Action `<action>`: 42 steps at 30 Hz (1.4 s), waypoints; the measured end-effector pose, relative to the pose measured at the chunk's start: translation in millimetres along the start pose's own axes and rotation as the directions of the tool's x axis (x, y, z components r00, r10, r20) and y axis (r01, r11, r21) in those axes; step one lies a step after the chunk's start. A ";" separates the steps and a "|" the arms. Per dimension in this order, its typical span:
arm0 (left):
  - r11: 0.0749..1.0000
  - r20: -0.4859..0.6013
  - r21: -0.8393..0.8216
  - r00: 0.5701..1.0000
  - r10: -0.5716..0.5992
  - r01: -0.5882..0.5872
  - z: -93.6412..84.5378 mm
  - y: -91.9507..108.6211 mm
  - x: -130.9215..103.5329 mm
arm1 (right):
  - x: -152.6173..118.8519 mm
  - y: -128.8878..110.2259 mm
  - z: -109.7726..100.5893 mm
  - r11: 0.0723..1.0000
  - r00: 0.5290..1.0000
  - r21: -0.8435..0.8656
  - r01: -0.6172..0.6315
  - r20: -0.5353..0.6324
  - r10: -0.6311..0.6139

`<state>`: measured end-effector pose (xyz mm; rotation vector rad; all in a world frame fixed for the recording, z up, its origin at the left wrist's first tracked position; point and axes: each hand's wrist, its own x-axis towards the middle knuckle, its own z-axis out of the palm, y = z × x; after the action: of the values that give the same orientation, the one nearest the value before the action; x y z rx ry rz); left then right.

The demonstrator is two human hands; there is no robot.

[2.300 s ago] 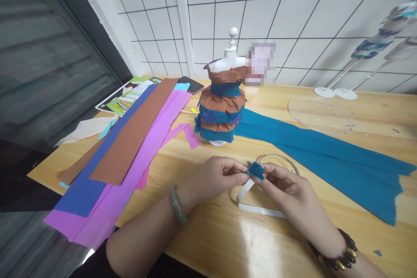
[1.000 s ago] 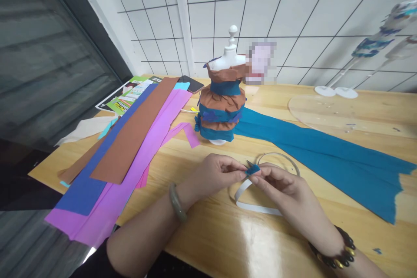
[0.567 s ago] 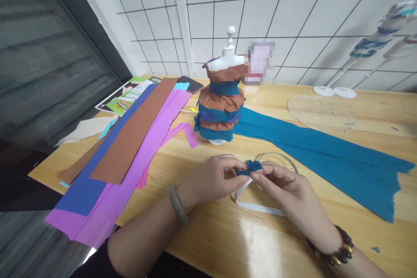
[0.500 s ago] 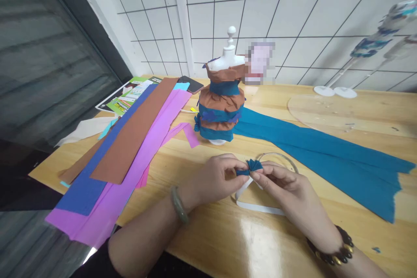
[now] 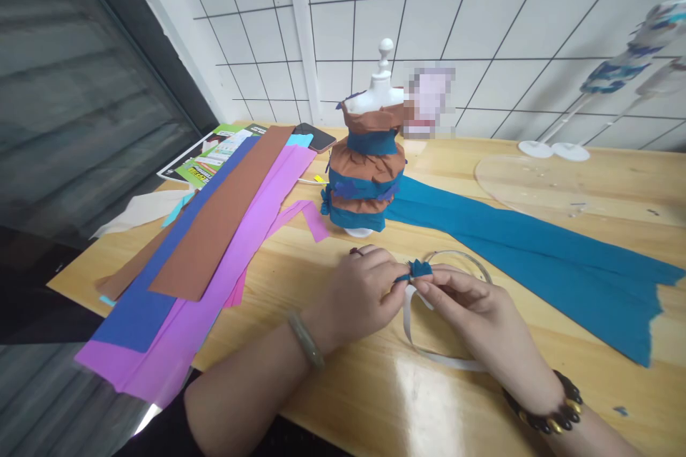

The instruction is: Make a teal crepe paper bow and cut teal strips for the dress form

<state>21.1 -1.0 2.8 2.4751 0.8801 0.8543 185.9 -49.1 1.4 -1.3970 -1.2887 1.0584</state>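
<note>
Left hand (image 5: 360, 290): fingertips pinched on one end of the blue crepe piece (image 5: 415, 270).
Right hand (image 5: 465, 303): fingertips pinched on its other end.
Blue crepe piece: small, gathered, crinkled, held just above the wooden table (image 5: 348, 385), over a loop of white tape (image 5: 429, 353).
Mannequin (image 5: 367, 157): white bust, wrapped in ruffled brown and teal bands.
Teal strip (image 5: 536, 257): long, matte, ragged end.
Paper sheets (image 5: 214, 228): flat brown, blue and pink strips, overlapped.

Glossy varnished wood table (image 5: 348, 400); matt crinkled teal paper strip (image 5: 536, 257); smooth white plastic mannequin (image 5: 380, 89).
</note>
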 end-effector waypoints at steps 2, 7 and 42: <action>0.999 -0.010 0.030 1.000 0.014 -0.014 0.8 0.4 -0.1 | 0.1 0.3 0.3 1.000 1.000 -0.008 -0.007 -0.017 0.007; 0.997 -0.015 0.067 0.999 0.036 -0.035 2.1 -0.6 -0.7 | 0.3 0.3 0.6 0.999 0.999 -0.051 -0.010 -0.049 0.008; 0.975 -0.041 -0.221 0.998 -0.037 0.028 1.6 -0.6 1.7 | 1.6 -4.3 4.9 0.990 0.999 0.138 -0.010 -0.041 0.016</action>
<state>23.0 0.3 2.0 2.2528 0.7918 0.9449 180.4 -47.1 4.6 -1.3182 -1.1555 1.0998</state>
